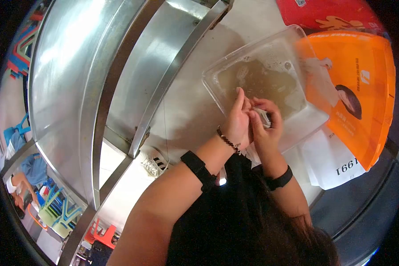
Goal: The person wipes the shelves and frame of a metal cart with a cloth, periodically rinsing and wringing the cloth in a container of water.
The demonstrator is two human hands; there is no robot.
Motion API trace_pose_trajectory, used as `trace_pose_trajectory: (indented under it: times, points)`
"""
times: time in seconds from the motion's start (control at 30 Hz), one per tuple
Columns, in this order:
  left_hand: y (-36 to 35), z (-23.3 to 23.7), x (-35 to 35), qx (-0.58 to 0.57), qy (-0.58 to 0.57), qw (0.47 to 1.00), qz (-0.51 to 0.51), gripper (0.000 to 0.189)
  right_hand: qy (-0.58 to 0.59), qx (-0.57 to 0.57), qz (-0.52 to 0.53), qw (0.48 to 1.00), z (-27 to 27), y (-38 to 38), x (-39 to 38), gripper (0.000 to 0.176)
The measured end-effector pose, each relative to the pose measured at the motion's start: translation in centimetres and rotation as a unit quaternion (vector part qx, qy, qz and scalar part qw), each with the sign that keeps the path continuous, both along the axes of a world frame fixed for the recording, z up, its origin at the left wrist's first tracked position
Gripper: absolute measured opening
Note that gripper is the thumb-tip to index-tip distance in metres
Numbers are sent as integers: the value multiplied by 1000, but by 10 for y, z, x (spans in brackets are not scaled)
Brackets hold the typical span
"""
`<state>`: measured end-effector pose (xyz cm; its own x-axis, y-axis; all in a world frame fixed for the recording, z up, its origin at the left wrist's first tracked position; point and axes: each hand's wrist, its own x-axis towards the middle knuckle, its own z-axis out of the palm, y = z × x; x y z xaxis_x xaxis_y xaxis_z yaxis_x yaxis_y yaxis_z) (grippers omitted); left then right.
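My right hand is closed around a small whitish-grey object with dark edges; its kind cannot be made out. Against it rests my left hand, palm turned inward and one digit stretched upward, its other fingers partly hidden behind the right hand. Both hands are over the near side of a clear plastic tub. Cloudy brownish water with foam and bubbles lies in the tub.
An orange printed bag and a white bag lie at the right, a red bag behind. At the left is a metal table frame. Below it show a white shoe, a red stool and a seated person.
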<state>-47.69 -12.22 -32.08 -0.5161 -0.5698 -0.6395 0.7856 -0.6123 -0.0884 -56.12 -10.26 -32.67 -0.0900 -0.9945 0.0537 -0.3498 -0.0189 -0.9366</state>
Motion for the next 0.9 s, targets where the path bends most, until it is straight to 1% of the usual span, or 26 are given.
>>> trace_pose_trajectory:
  times: [0.03,0.07,0.1,0.13,0.17,0.2,0.23,0.3,0.37,0.43,0.5,0.57,0.63,0.7,0.77,0.8,0.83,0.87,0.9]
  points:
    - [1,1,-2,-39,-3,999,-7,48,-50,45,-91,994,2,-1,-1,16]
    - [1,4,-2,-77,-5,997,-14,49,-99,90,-180,975,3,-1,-1,13]
    - [3,3,-4,-93,-5,996,-12,58,-100,89,-180,975,2,-4,-7,13]
    - [4,4,-6,-93,-6,996,-12,58,-155,131,-222,954,-2,-9,-16,13]
    - [4,7,-8,-76,-69,994,-49,62,-207,172,-263,926,-2,-13,-21,14]
    - [4,8,-9,-59,-131,986,-85,68,-207,171,-264,926,1,-13,-22,14]
    - [4,8,-8,-60,-131,986,-85,68,-224,183,-252,924,6,-16,-22,15]
    - [5,4,-5,-139,-99,979,-108,75,-241,194,-240,920,12,-19,-23,16]
    - [6,-1,-5,-137,-83,979,-124,76,-230,185,-229,928,13,-20,-24,21]
    - [8,-2,-5,-133,-69,979,-142,77,-217,192,-224,930,16,-21,-23,23]
    - [9,3,-6,-114,-117,980,-109,75,-204,198,-219,934,14,-20,-26,24]
    - [6,9,-3,-101,-116,983,-98,72,-142,200,-190,951,2,-17,-30,22]
    - [5,9,0,-89,-117,985,-87,70,-132,205,-192,951,-9,-14,-34,21]
    - [5,5,0,-103,-100,989,-45,63,-120,211,-197,950,-16,-12,-38,19]
    - [5,7,1,-98,-103,989,-43,61,-37,288,-168,942,-16,-7,-45,16]
    - [4,9,1,-93,-107,989,-37,59,-35,286,-174,942,-14,-7,-46,16]
    - [3,10,3,-94,-106,989,-39,59,-109,311,-185,926,-11,-9,-43,17]
    - [2,10,5,-99,-94,990,-21,58,-184,333,-194,904,-7,-10,-38,19]
    - [1,10,7,-104,-83,991,-1,57,-185,334,-193,904,2,-12,-30,19]
